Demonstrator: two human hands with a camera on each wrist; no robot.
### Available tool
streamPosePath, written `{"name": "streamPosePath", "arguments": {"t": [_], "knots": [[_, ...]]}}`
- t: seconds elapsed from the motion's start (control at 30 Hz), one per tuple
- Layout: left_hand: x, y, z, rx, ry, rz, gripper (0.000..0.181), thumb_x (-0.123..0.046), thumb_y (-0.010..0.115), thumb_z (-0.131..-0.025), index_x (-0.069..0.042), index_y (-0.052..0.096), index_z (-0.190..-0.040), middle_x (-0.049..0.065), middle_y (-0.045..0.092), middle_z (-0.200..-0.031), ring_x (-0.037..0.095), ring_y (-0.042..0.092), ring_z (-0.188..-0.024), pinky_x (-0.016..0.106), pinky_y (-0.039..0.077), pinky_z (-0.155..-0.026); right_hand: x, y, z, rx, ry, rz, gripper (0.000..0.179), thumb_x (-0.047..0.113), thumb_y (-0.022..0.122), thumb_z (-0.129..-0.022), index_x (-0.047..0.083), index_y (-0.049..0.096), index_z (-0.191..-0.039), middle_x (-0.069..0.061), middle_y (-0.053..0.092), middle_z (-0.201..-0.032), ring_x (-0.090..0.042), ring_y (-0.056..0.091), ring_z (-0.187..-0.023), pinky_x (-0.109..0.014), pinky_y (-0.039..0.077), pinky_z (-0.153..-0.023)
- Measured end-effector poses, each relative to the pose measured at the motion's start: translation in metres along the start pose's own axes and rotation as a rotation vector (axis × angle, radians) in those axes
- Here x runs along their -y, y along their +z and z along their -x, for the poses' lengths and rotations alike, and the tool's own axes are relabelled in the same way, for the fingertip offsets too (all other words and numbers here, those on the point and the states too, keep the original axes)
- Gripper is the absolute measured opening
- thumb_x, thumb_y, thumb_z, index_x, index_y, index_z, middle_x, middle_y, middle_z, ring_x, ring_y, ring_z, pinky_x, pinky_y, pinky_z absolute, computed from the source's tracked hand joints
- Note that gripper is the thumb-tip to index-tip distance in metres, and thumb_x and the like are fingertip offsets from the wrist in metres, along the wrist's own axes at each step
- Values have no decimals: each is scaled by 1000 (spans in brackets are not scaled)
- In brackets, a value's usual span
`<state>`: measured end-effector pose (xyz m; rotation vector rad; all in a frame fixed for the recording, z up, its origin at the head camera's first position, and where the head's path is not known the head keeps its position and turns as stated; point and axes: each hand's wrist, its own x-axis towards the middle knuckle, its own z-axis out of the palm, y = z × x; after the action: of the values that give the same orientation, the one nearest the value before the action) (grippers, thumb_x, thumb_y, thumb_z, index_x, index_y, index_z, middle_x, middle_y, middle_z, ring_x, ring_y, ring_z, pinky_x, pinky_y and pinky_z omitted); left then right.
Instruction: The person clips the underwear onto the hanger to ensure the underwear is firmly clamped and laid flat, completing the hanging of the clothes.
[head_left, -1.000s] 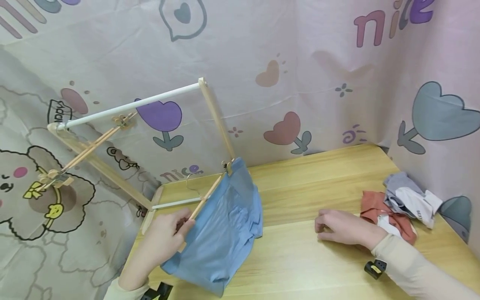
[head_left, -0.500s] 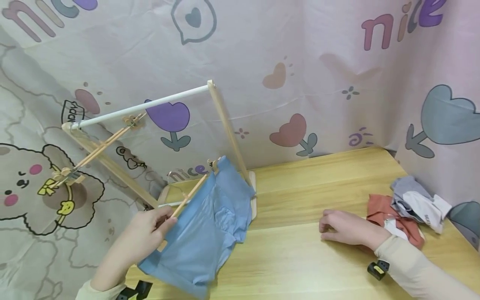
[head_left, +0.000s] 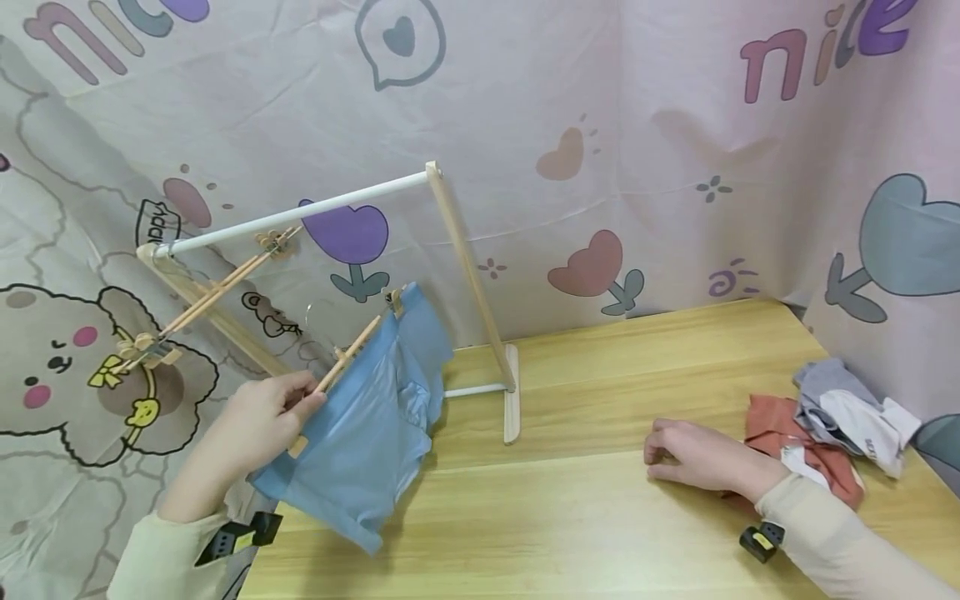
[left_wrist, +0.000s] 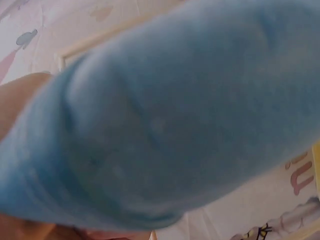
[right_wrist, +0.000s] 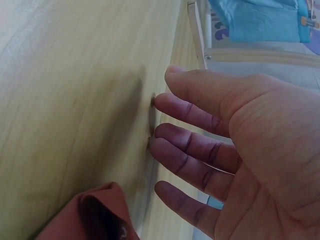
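My left hand (head_left: 258,421) pinches the wooden bar of a clip hanger (head_left: 351,352) near its lower end. A small light-blue garment (head_left: 367,408) hangs from the hanger's clips, tilted, in front of the drying rack. Blue cloth (left_wrist: 190,110) fills most of the left wrist view and hides the fingers there. My right hand (head_left: 697,454) rests on the tabletop with loosely bent fingers, holding nothing. In the right wrist view its fingertips (right_wrist: 162,97) are at the wood, beside a fold of an orange-red garment (right_wrist: 92,212).
A small wooden rack (head_left: 472,267) with a white top rod (head_left: 330,204) stands at the table's back left. Another clip hanger (head_left: 217,292) hangs from it. A grey and white garment (head_left: 847,408) lies against the orange-red one at right. A printed curtain (head_left: 517,75) encloses the table (head_left: 585,533).
My left hand has moved left and slightly up with the hanger and blue garment, uncovering the rack's right foot. The right hand stays in place; the head view has shifted a little.
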<state>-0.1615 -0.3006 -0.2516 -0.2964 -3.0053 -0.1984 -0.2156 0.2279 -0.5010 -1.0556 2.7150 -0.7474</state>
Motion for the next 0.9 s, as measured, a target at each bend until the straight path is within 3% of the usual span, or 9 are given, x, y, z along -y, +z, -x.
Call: {"name": "streamPosePath", "arguments": {"t": [0.4,0.7,0.9], "knots": [[22,-28,-31,20,-37,-39,26,-27,59,-111,-14,66,-90,-1,52,-66,18,46,-60,33,34,-56,0,8,3,-24,-15,0,12,31,83,-95,29,71,-91,11,59,-94,0,56,-82,-27,52,-71],[35,-57,-59,30,-75,-117,31,-34,53,-113,-10,68,-101,3,55,-70,21,49,-64,36,34,-57,-1,4,3,-22,-2,19,11,28,83,-95,29,72,-93,14,60,-96,1,58,-84,-28,54,-73],[44,-70,-68,19,-97,-142,34,-36,52,-112,-8,71,-108,8,64,-81,30,58,-80,39,38,-66,-1,1,2,-8,8,11,10,27,82,-96,29,72,-94,15,62,-96,2,60,-87,-29,56,-75]]}}
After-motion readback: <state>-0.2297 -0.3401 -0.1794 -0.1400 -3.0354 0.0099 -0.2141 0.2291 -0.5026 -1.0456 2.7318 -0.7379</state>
